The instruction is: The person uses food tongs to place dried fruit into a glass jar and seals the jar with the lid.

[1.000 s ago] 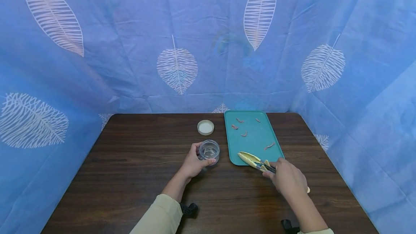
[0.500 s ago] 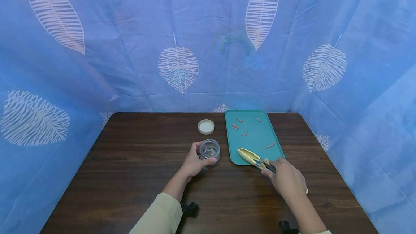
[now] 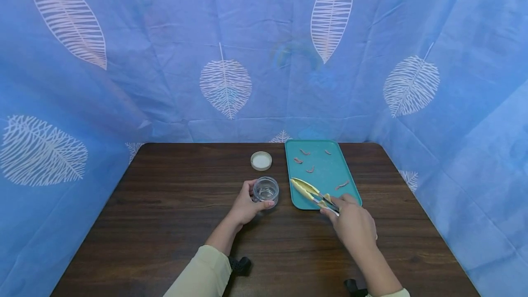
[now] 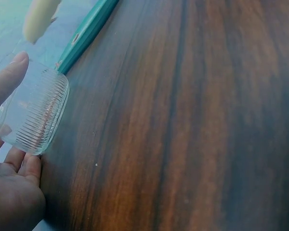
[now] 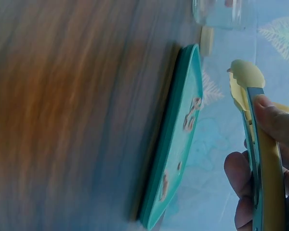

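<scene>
My left hand (image 3: 245, 207) grips a clear glass jar (image 3: 266, 190), thumb on the near side and fingers around the far side. Its mouth faces up, and ribbed glass shows low on it in the left wrist view. My right hand (image 3: 354, 223) holds cream-and-grey tongs (image 5: 267, 159) whose tips are close together. At those tips in the right wrist view a tiny reddish bit (image 5: 229, 70) shows. Under and beyond the tongs lies a teal tray (image 3: 326, 182), bearing several thin pinkish strips (image 3: 298, 161). The tong tips hang over its left side, a little right of the jar.
A round white lid (image 3: 261, 161) lies on the dark wooden table (image 3: 185, 187) behind the jar, left of the tray. Blue cloth (image 3: 264, 81) with white leaf prints hangs behind the table and along both sides.
My right hand has moved left and slightly away from me, carrying the tong tips to the tray's left side, nearer the jar. The left hand and jar stay put.
</scene>
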Available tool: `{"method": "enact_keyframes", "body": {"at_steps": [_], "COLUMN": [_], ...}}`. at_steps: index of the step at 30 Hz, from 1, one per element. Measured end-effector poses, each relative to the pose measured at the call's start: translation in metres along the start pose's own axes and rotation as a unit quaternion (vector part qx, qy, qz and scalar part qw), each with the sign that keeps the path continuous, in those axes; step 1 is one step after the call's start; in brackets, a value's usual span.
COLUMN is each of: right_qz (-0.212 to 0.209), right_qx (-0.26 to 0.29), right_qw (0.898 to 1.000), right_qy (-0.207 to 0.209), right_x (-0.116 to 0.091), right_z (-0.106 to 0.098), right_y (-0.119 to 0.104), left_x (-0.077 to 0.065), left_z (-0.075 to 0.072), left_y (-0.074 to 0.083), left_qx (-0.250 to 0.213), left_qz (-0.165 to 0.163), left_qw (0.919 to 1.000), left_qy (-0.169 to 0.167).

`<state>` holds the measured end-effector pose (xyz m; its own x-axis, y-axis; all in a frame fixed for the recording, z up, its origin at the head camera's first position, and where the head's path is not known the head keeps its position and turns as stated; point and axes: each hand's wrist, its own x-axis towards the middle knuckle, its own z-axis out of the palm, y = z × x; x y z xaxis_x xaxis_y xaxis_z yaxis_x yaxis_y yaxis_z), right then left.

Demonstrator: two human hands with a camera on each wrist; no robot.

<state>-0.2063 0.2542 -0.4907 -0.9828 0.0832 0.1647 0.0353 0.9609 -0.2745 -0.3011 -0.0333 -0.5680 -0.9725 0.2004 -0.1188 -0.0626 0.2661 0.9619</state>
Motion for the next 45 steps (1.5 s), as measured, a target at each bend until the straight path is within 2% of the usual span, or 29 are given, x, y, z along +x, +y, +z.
{"method": "enact_keyframes", "body": {"at_steps": [5,16,23,37,45], "right_qz": [-0.017,-0.026,-0.03,-0.039,-0.018], "right_qx": [0.005,0.022,0.023,0.02,0.036], "right_qw": [1.0,0.999,0.999,0.998,0.999], "right_qy": [0.015,0.029,0.024,0.035,0.028], "right_x": [0.001,0.002,0.004,0.005,0.009], "right_z": [0.0,0.006,0.011,0.018,0.019], "right_y": [-0.012,-0.04,-0.053,-0.059,-0.056], "left_x": [0.0,0.002,0.002,0.0,0.0], "left_z": [0.0,0.0,0.0,0.0,-0.001], "left_y": [0.0,-0.002,-0.003,0.001,0.0], "left_qx": [-0.002,-0.005,-0.01,-0.014,-0.014], "left_qz": [-0.001,0.009,0.009,0.004,0.005], "left_qw": [1.0,0.9999,0.9999,0.9999,0.9999], "left_qy": [0.001,0.001,-0.001,0.002,0.004]}}
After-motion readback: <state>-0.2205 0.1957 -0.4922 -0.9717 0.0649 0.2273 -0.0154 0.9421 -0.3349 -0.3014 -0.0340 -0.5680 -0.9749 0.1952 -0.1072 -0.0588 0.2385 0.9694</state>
